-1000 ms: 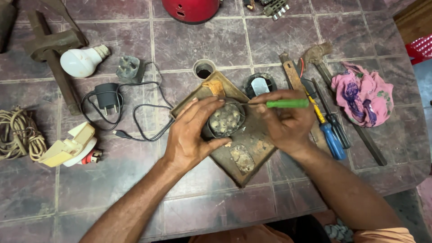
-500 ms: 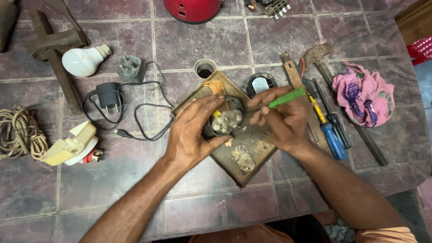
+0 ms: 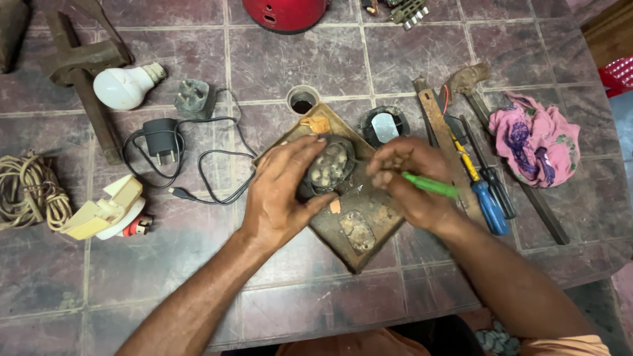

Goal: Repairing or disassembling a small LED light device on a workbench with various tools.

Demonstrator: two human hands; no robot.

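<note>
Lamp head (image 3: 328,166) between both hands

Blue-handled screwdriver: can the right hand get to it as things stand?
Probably yes. The blue-handled screwdriver lies uncovered just beside the right hand, nothing between, but that hand already holds a green tool.

right hand (image 3: 412,181) | green screwdriver (image 3: 432,186) swung, handle now right-downward | tip seemingly withdrawn
</note>
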